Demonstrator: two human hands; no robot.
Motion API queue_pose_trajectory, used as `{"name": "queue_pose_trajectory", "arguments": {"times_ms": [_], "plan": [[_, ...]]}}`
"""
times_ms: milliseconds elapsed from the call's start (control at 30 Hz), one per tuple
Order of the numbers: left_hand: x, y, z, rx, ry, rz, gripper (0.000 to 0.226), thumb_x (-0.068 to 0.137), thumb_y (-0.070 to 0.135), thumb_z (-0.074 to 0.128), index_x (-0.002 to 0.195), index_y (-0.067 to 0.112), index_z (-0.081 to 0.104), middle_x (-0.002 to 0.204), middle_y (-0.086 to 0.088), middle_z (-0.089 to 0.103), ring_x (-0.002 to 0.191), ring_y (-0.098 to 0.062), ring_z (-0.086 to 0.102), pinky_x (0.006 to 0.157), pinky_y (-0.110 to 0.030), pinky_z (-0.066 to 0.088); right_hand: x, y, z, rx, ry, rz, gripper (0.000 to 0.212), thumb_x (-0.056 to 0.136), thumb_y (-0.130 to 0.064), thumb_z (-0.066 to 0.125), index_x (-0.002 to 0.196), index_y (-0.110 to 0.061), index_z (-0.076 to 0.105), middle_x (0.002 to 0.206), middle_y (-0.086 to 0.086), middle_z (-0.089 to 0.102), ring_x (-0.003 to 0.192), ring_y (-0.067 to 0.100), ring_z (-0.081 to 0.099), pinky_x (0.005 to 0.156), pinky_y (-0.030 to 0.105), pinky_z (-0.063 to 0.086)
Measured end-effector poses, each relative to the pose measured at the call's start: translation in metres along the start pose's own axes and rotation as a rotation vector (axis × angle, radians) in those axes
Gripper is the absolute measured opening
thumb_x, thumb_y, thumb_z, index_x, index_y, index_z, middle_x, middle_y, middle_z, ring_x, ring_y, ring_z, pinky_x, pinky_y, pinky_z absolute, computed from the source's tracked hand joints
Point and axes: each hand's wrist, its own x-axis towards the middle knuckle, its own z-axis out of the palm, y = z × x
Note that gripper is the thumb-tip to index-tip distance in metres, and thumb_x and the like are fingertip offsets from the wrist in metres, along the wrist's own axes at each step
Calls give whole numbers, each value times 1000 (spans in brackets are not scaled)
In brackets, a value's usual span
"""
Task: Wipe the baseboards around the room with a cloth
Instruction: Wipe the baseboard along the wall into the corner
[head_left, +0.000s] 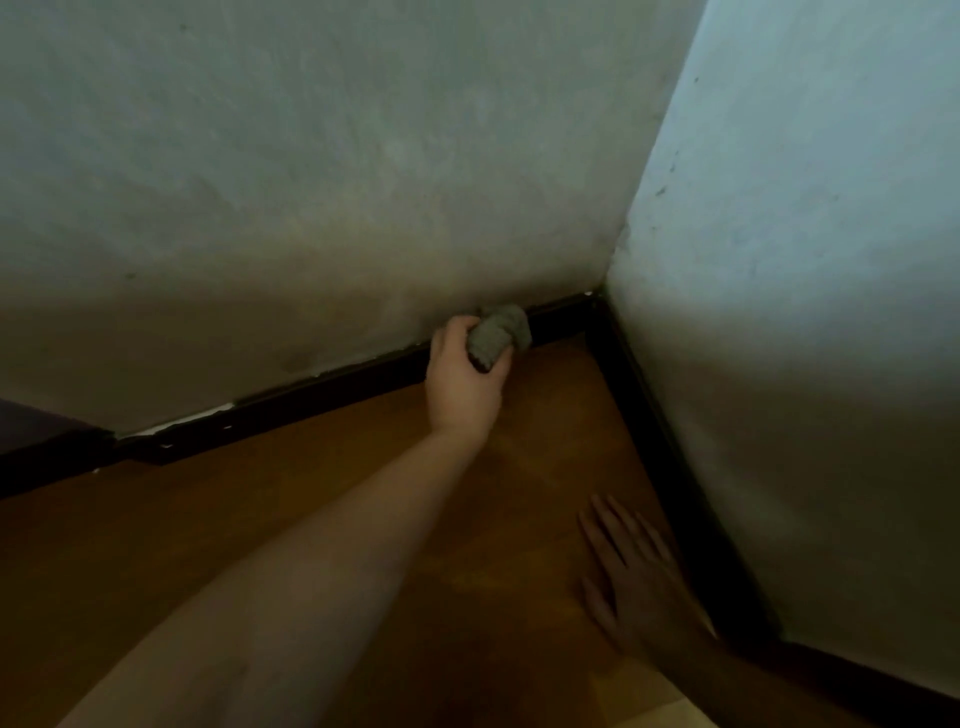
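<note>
Left hand (462, 384) grips bunched cloth (500, 332), pressed on baseboard (322, 387) near corner. Right hand (631, 571) flat on floor (260, 519), fingers spread, holding nothing. Risk: bunched cloth skips corner joint, leaving dust; bracing hand could slip on smooth floor.

A brown wooden floor (291, 519) meets a dark baseboard (322, 387), with the right hand (631, 577) resting flat on it.

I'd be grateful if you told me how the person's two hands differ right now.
The left hand grips a crumpled grey cloth against the dark baseboard; the right hand holds nothing. The left's fingers curl; the right's lie straight, flat on the brown wooden floor. Both are bare.
</note>
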Motion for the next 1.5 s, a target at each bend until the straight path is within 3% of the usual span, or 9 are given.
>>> {"name": "queue_pose_trajectory", "arguments": {"times_ms": [100, 300, 567, 700, 867, 1067, 1167, 1333, 1500], "plan": [[13, 30, 23, 42, -64, 59, 32, 92, 26, 70, 119, 14, 58, 118, -6, 54, 95, -14, 50, 76, -20, 34, 1, 2, 5, 5, 23, -20, 67, 89, -46, 51, 148, -14, 44, 158, 7, 33, 144, 26, 34, 114, 43, 24], [16, 55, 64, 109, -205, 63, 37, 91, 28, 70, 124, 17, 57, 123, -9, 56, 108, -29, 57, 83, -26, 40, 1, 4, 6, 6, 36, -24, 66, 88, -48, 54, 146, -16, 47, 156, 6, 36, 144, 25, 33, 116, 41, 23], [26, 42, 51, 159, -119, -41, 42, 89, 34, 73, 124, 18, 56, 118, -11, 65, 107, -31, 62, 89, -41, 54, 0, 4, 5, 76, 66, -15, 67, 87, -45, 56, 146, -17, 46, 158, 4, 34, 145, 23, 32, 116, 40, 22], [25, 24, 32, 186, -91, -44, 37, 89, 36, 72, 117, 20, 55, 115, -8, 65, 102, -27, 63, 84, -40, 56, 0, 4, 8, 84, 91, -24, 66, 89, -48, 52, 147, -17, 43, 158, 3, 30, 146, 21, 27, 121, 35, 10], [20, 6, 10, 254, -46, -57, 34, 90, 39, 71, 112, 21, 52, 112, -7, 64, 98, -28, 63, 77, -40, 55, 0, 5, 0, 143, 55, -27, 69, 93, -51, 48, 152, -19, 33, 162, 2, 24, 149, 18, 20, 119, 38, 14], [24, -2, -31, 309, -97, -59, 37, 88, 34, 74, 116, 17, 57, 112, -11, 66, 101, -31, 63, 78, -38, 53, 2, 4, -10, 41, -135, -2, 86, 94, -72, 29, 157, -27, -9, 165, 0, -3, 150, 16, 1, 119, 37, 3], [27, -10, -56, 302, -160, -46, 39, 88, 33, 75, 117, 16, 57, 112, -11, 65, 100, -30, 63, 75, -35, 51, 5, 4, -33, -40, -385, -8, 97, 94, -69, 37, 145, -29, -35, 156, -2, -32, 145, 11, -24, 120, 38, -4], [25, 0, -83, 280, -236, -17, 39, 85, 34, 77, 112, 15, 57, 108, -11, 66, 98, -30, 63, 76, -37, 52, -29, -26, -58, 30, -603, 155, 96, 91, -70, 44, 152, -36, -22, 157, -5, -35, 149, 20, -20, 120, 45, 5], [27, 21, -79, 225, -274, -19, 43, 87, 32, 76, 120, 14, 55, 115, -11, 64, 102, -28, 61, 75, -31, 45, -22, -48, -72, 12, -803, 245, 103, 87, -64, 59, 153, -42, -16, 153, -2, -43, 147, 27, -25, 119, 51, 14]]}}
